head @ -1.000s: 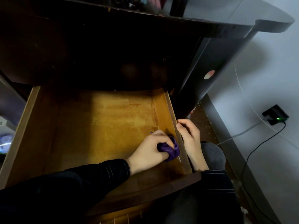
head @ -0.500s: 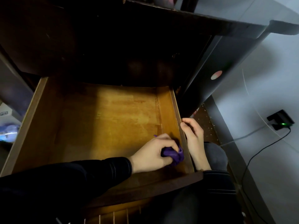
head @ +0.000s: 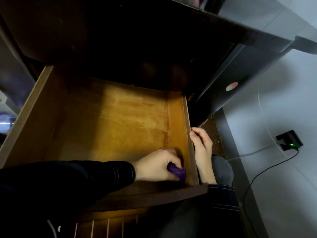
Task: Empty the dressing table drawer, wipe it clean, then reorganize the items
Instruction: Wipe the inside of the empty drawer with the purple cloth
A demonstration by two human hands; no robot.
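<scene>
The wooden drawer (head: pixel 120 121) is pulled out of the dark dressing table (head: pixel 120 40) and holds nothing but my hand and a cloth. My left hand (head: pixel 154 166) grips a bunched purple cloth (head: pixel 177 171) and presses it on the drawer floor in the near right corner, against the right wall. My right hand (head: pixel 202 148) lies outside the drawer along that right wall (head: pixel 187 117), thumb at its top edge, fingers curled on the outer face. Both sleeves are dark.
The dark tabletop overhangs the drawer's back. A slatted wooden part (head: pixel 106 225) shows below the drawer front. On the pale floor to the right a black charger with a green light (head: pixel 289 140) lies with black and white cables. My knee is under the right hand.
My left hand has drawn the purple cloth back along the right wall toward the near corner. The right hand has stayed on the wall. The camera has tilted slightly.
</scene>
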